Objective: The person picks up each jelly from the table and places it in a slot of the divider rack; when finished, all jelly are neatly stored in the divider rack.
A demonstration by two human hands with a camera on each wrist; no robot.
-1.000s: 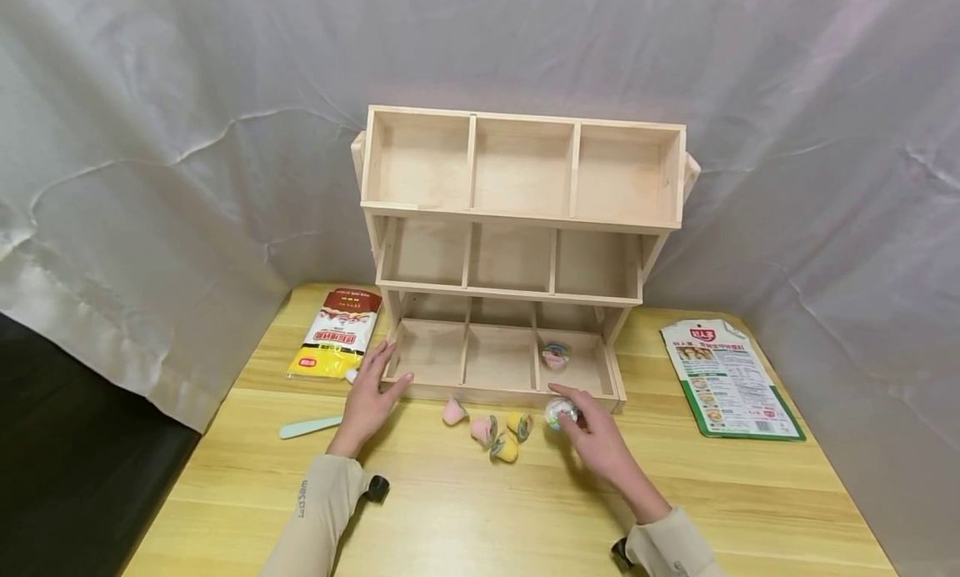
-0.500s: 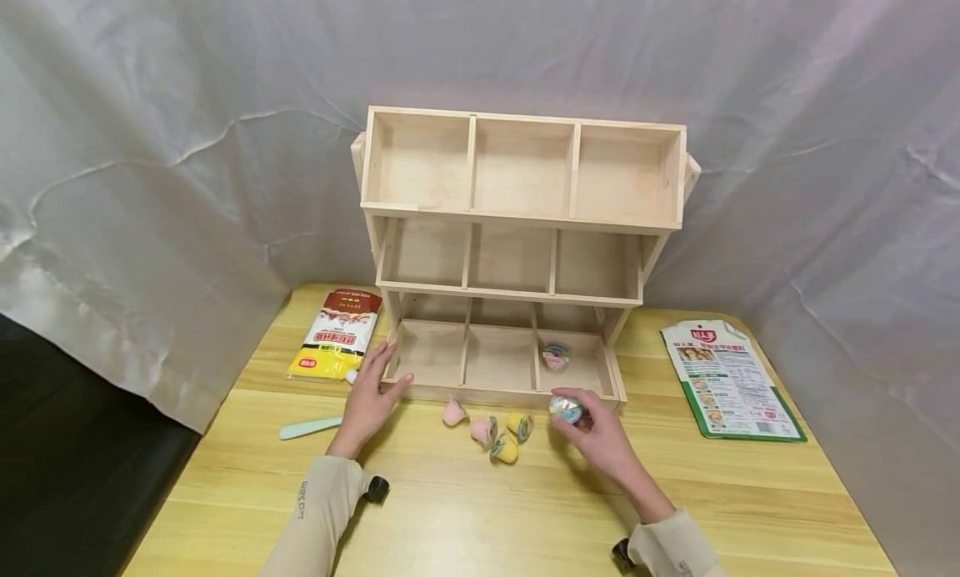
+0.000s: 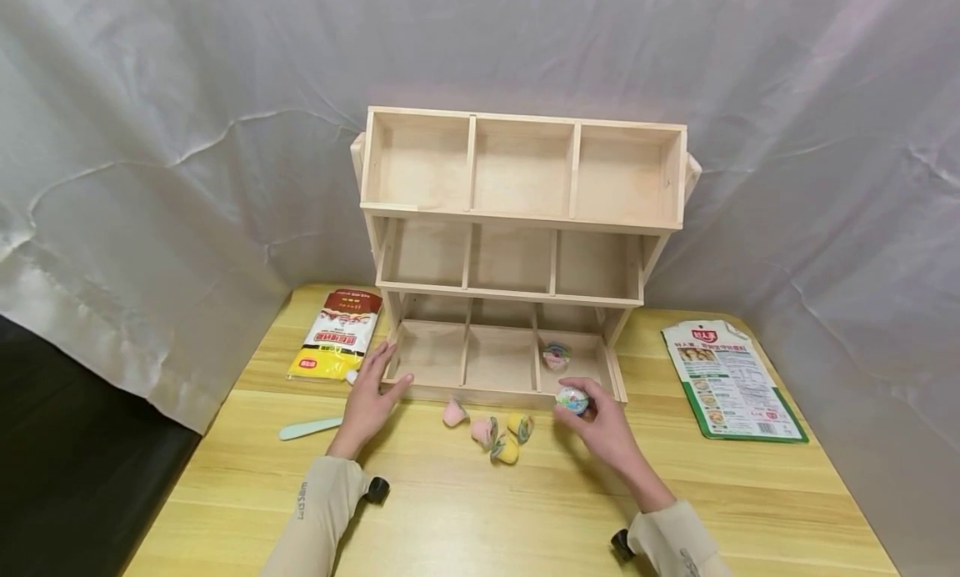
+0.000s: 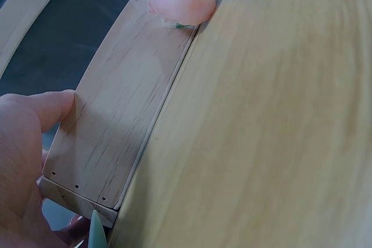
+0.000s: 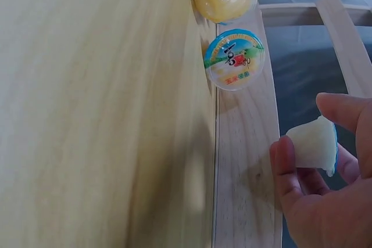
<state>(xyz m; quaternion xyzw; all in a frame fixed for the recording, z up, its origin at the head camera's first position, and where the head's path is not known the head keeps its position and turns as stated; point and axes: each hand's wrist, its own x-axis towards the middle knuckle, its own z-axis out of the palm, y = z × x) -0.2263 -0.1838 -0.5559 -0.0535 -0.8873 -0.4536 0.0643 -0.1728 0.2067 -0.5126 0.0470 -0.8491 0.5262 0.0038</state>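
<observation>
My right hand [image 3: 603, 427] pinches a whitish jelly cup [image 5: 314, 143] between thumb and fingers, its printed lid showing in the head view, close over the front board at the bottom right compartment. A pinkish jelly cup [image 3: 556, 356] sits inside that compartment. My left hand [image 3: 367, 402] rests at the front left corner of the wooden rack [image 3: 502, 396], fingers straight along its side and thumb over the front board [image 4: 116, 108]. On the table before the rack lie several jelly cups, among them a pink one [image 3: 453, 413] and a yellow one [image 3: 505, 449].
The rack rises in three tiers of three compartments. To its left lie a red, white and yellow packet [image 3: 337, 331] and a pale green handle-like strip [image 3: 309, 428]. A green and white pouch [image 3: 731, 381] lies on the right. Grey curtains [image 3: 187, 143] surround the table.
My right hand has lifted its jelly cup from in front of the rack up to the level of the front board, slightly to the right. The left hand has stayed in place.
</observation>
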